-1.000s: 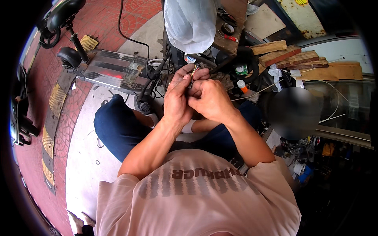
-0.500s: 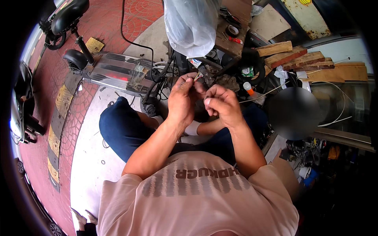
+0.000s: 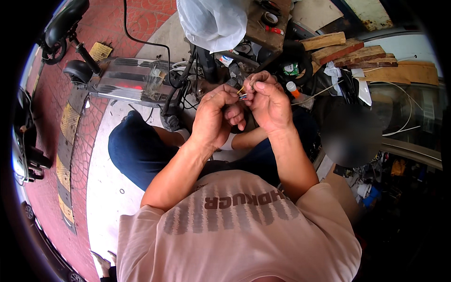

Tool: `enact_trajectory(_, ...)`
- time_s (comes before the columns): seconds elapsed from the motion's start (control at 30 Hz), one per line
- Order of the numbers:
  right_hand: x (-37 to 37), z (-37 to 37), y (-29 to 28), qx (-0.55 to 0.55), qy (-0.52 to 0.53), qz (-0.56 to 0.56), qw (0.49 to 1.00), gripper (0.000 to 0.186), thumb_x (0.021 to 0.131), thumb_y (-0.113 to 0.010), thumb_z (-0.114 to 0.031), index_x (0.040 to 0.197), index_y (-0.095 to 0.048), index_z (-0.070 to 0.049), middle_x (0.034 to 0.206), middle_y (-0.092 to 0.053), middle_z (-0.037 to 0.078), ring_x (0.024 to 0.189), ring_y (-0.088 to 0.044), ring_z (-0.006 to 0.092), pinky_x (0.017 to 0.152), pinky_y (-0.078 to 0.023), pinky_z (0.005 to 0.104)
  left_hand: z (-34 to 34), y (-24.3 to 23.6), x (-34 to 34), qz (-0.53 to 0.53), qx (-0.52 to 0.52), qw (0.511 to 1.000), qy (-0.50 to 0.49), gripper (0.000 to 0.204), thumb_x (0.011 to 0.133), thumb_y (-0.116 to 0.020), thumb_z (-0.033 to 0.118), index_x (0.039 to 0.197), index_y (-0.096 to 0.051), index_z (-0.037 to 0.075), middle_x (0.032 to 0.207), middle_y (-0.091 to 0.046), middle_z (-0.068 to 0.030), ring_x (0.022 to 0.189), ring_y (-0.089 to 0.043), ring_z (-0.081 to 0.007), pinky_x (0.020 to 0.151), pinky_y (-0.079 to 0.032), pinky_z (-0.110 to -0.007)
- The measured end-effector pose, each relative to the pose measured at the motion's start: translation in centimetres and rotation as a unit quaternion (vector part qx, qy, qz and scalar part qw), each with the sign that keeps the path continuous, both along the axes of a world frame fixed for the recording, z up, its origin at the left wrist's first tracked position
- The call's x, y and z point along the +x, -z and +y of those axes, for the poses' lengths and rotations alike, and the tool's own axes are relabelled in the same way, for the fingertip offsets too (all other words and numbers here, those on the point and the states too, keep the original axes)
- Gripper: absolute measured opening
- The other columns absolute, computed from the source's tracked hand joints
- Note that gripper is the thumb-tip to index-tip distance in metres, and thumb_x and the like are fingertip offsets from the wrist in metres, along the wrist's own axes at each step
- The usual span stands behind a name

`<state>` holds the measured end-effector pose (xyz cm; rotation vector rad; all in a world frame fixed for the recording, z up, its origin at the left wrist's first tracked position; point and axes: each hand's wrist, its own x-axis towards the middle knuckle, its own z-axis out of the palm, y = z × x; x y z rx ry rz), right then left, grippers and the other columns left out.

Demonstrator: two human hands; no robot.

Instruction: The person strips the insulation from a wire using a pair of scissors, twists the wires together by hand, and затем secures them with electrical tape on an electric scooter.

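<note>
Both hands meet in front of me over my crossed legs. Between the fingertips is a small bundle of thin coloured wires (image 3: 243, 97), with yellow, red and blue strands showing. My left hand (image 3: 217, 113) is closed, pinching the bundle between thumb and forefinger. On the other side, my right hand (image 3: 270, 101) is closed too, its thumb and forefinger pinched on a yellow strand of the wires. Beyond my hands lies an electric scooter (image 3: 127, 80) with a seat, its deck stretching to the left. Dark cables (image 3: 185, 98) hang at its near end, beside my left hand.
A white plastic bag (image 3: 213, 23) hangs above my hands. Next to it a wooden stand (image 3: 268, 40) carries black tape (image 3: 269, 19) and a red-handled tool (image 3: 274, 30). Wood planks (image 3: 345, 51) and an orange-and-white bottle (image 3: 293, 89) lie to the right. Other vehicles (image 3: 30, 145) stand at the left.
My right hand has moved up and in to the wires, and its fingers now touch them beside my left hand's. The whole view has shifted slightly.
</note>
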<state>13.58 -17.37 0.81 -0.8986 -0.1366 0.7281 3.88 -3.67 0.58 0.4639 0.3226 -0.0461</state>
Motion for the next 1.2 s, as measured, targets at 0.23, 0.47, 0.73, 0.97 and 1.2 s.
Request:
enact_trajectory(0.23, -0.4, 0.4, 0.4, 0.017, -0.011, 0.021, 1.000, 0.008, 0.091, -0.066, -0.012, 0.096, -0.064, -0.007, 0.092, -0.065, 0.004, 0.082, -0.057, 0.0130, 0.074, -0.044, 0.0288, 0.2, -0.1, -0.1, -0.018, -0.012, 1.000, 0.014, 0.012, 0.092, -0.051, 0.017, 0.086, -0.049, 0.007, 0.058, -0.038, -0.0010, 0.050, -0.038, -0.0151, 0.052, -0.044, -0.036)
enact_trajectory(0.47, -0.8, 0.4, 0.5, 0.029, -0.006, 0.017, 0.999, 0.008, 0.090, -0.067, -0.009, 0.097, -0.065, -0.005, 0.096, -0.066, 0.006, 0.089, -0.059, 0.0156, 0.088, -0.047, 0.0321, 0.2, -0.9, -0.1, -0.018, 0.002, 1.000, 0.023, 0.010, 0.092, -0.051, 0.015, 0.086, -0.048, 0.007, 0.058, -0.036, 0.0005, 0.047, -0.035, -0.0131, 0.050, -0.043, -0.034)
enact_trajectory(0.73, -1.1, 0.2, 0.6, 0.061, -0.001, 0.076, 0.995, 0.008, 0.091, -0.067, -0.008, 0.097, -0.065, -0.004, 0.095, -0.065, 0.006, 0.094, -0.058, 0.0167, 0.094, -0.043, 0.0318, 0.0, -0.8, -0.3, -0.013, 0.024, 0.999, 0.019, 0.005, 0.091, -0.053, 0.010, 0.088, -0.050, 0.007, 0.058, -0.035, 0.0012, 0.048, -0.036, -0.0115, 0.050, -0.041, -0.032)
enact_trajectory(0.97, -1.2, -0.1, 0.7, 0.066, -0.004, 0.079, 0.995, 0.008, 0.091, -0.066, -0.008, 0.098, -0.065, -0.004, 0.096, -0.065, 0.007, 0.095, -0.058, 0.0172, 0.095, -0.043, 0.0318, -0.2, -0.5, -0.4, -0.026, 0.023, 0.999, 0.013, 0.004, 0.092, -0.053, 0.008, 0.089, -0.050, 0.007, 0.058, -0.036, 0.0012, 0.048, -0.036, -0.0110, 0.050, -0.041, -0.030)
enact_trajectory(1.2, -1.5, 0.0, 0.7, 0.047, 0.002, 0.066, 0.997, 0.007, 0.091, -0.067, -0.008, 0.097, -0.066, -0.003, 0.097, -0.066, 0.007, 0.096, -0.059, 0.0176, 0.095, -0.044, 0.0329, -0.2, -0.1, -0.6, -0.047, -0.003, 0.999, 0.007, 0.008, 0.096, -0.056, 0.008, 0.088, -0.055, 0.005, 0.062, -0.044, 0.0008, 0.051, -0.038, -0.0093, 0.049, -0.038, -0.028)
